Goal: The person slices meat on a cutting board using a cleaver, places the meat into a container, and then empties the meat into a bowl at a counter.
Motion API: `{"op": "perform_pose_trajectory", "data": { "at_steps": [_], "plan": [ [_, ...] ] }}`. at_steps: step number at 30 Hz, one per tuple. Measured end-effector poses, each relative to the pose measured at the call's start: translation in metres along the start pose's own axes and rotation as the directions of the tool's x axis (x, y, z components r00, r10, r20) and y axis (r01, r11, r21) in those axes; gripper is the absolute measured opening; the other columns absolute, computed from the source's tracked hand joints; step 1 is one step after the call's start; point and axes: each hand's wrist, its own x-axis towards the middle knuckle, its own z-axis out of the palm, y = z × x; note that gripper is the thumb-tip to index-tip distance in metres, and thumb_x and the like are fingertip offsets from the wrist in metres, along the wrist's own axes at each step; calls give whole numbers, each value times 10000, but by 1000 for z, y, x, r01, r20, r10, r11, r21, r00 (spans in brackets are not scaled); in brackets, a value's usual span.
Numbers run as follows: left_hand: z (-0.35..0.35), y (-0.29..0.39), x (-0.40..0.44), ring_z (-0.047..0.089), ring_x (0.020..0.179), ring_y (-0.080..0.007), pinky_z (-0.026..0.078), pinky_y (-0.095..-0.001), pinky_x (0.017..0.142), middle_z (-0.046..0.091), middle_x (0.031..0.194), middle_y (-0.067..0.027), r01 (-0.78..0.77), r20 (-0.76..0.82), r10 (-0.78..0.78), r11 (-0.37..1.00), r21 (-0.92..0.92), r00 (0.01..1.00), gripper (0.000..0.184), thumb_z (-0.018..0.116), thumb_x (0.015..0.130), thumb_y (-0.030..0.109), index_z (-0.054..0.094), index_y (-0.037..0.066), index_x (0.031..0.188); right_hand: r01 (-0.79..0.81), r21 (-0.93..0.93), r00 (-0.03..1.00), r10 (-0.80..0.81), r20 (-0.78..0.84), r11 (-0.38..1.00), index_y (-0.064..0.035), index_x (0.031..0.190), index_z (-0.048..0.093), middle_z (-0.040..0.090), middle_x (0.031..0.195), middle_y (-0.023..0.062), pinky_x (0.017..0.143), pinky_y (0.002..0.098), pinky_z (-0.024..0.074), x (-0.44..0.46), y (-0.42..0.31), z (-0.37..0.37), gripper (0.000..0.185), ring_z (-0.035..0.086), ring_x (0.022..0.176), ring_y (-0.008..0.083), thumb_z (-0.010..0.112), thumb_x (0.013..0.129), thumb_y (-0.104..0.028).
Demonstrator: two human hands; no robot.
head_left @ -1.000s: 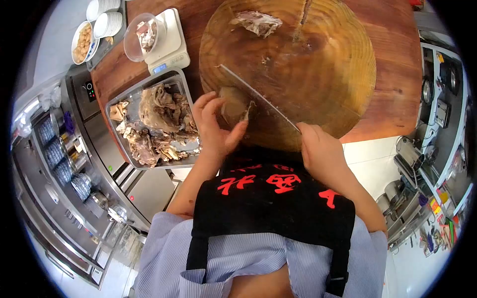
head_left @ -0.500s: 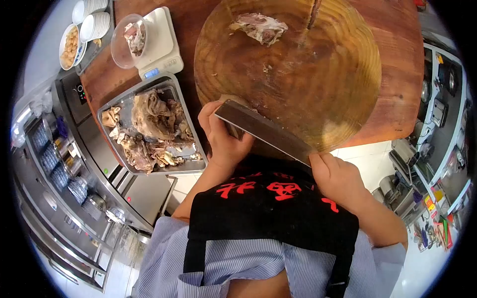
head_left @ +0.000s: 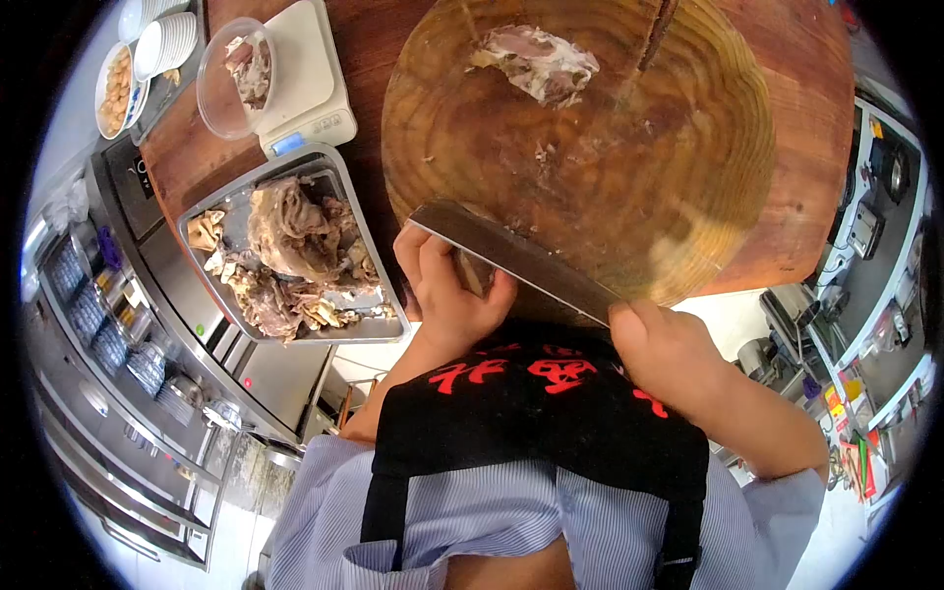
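A wide cleaver [head_left: 516,258] lies tilted over the near left edge of the round wooden chopping block [head_left: 688,167]. My right hand [head_left: 659,344] is closed at the cleaver's right end. Under the blade's left end, my left hand [head_left: 447,285] has its thumb and fingers curled around a brownish piece, mostly hidden by the blade. A chunk of pale and pink meat [head_left: 541,64] rests at the far side of the block. Left of my left hand, a metal tray [head_left: 354,329] holds a heap of cooked meat [head_left: 290,231].
A white scale [head_left: 305,74] with a clear bowl of meat [head_left: 249,71] stands on the wooden table [head_left: 806,108]. Stacked white dishes [head_left: 165,46] and a bowl of round pale food [head_left: 116,90] are at the far left. A dark upright blade [head_left: 659,31] stands at the block's far side.
The cleaver turned from edge-on to showing its flat side and came down over my left hand's fingers. My right hand moved right and nearer me. The view shifted slightly.
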Motion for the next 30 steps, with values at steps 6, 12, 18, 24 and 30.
{"op": "perform_pose_trajectory", "data": {
  "at_steps": [6, 12, 18, 24, 30],
  "plan": [
    [0, 5, 0, 451, 1084, -368, 382, -431, 932, 497, 1129, -202, 57, -11, -57, 998, -8, 998, 558, 755, 617, 127, 519, -18, 1100, -44, 34, 998, 46, -53, 998, -32, 912, 493, 560, 739, 113, 466, 363, 515, 20, -1, 25, 143, 642, 589, 258, 525, 793, -103],
    [-1, -1, -9, 463, 1068, -355, 389, -428, 926, 493, 1125, -199, -49, -67, 50, 999, 8, 997, 474, 740, 646, 140, 525, 10, 1047, -21, 83, 977, 38, -212, 996, -36, 907, 475, 588, 780, 142, 563, 394, 539, 55, 6, 27, 116, 659, 673, 307, 510, 812, -93],
    [4, -12, -15, 462, 1062, -371, 387, -454, 932, 481, 1131, -187, -110, -131, 102, 992, -58, 986, 497, 768, 625, 157, 541, 10, 1042, -59, 13, 975, 60, -213, 998, -30, 965, 496, 565, 762, 124, 547, 390, 526, 15, -10, 12, 192, 639, 642, 294, 537, 791, -99],
    [7, -24, -29, 446, 1080, -400, 371, -483, 938, 488, 1145, -217, -31, -32, 29, 997, -65, 999, 594, 795, 595, 247, 564, -13, 1076, -36, -106, 995, 26, -100, 994, -28, 1011, 533, 544, 736, 77, 455, 334, 492, -19, -20, -6, 270, 626, 603, 219, 562, 764, -132],
    [4, -19, -22, 437, 1093, -397, 375, -470, 934, 489, 1135, -218, -34, -40, 31, 997, -66, 999, 597, 791, 583, 210, 555, -3, 1089, 6, -151, 1000, -4, 14, 988, -27, 951, 526, 537, 721, 64, 437, 310, 480, -11, -20, -26, 216, 612, 558, 192, 559, 765, -132]
  ]
}}
